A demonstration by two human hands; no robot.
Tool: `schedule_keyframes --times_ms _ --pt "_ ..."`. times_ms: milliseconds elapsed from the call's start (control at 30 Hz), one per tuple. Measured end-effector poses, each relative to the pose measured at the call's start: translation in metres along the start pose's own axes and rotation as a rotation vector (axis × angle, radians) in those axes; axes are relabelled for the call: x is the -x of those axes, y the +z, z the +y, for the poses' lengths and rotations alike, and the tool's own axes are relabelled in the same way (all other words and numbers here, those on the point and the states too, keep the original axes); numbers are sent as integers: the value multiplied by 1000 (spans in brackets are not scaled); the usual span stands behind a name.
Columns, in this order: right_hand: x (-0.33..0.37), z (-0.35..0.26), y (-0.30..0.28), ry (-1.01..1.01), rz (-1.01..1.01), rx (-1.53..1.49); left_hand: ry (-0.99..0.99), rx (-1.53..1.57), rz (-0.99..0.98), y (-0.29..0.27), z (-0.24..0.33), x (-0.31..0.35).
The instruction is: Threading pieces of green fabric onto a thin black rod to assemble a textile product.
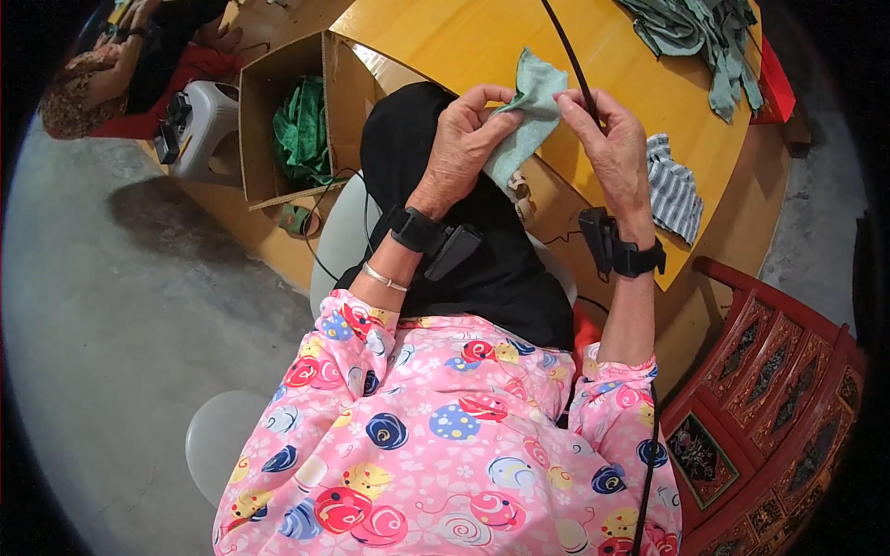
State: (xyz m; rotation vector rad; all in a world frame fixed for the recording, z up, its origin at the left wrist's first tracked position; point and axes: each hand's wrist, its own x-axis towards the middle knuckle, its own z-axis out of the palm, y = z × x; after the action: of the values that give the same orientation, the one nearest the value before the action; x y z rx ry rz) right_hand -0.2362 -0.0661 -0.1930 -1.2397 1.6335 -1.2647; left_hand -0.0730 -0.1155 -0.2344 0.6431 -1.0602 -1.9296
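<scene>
A small pale green piece of cloth (527,128) is held up over my lap, close to the table's edge. My left hand (462,144) is closed on its left side, thumb and fingers pinching the fabric. With thumb and fingertips, my right hand (612,153) grips the upper right edge of the same piece. The cloth's top corner stands above the fingers and its lower end hangs between the hands. A black cord (573,60) runs down to my right hand; I cannot tell whether the fingers touch it.
On the yellow table (445,37), a striped grey cloth (675,190) lies near my right wrist, and green cloths (705,42) are heaped farther off. At left stands a cardboard box (269,190) with green fabric (301,130), beside a grey plastic stool (209,130). A carved red chair (760,389) is at right. Another person sits far left.
</scene>
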Motion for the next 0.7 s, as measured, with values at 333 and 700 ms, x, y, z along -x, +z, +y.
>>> schedule_keyframes --times_ms 333,700 --pt "-5 -5 -1 -62 -101 -12 -144 56 -63 -1 11 3" --pt "34 14 6 394 -10 -454 -164 293 -66 -4 16 1"
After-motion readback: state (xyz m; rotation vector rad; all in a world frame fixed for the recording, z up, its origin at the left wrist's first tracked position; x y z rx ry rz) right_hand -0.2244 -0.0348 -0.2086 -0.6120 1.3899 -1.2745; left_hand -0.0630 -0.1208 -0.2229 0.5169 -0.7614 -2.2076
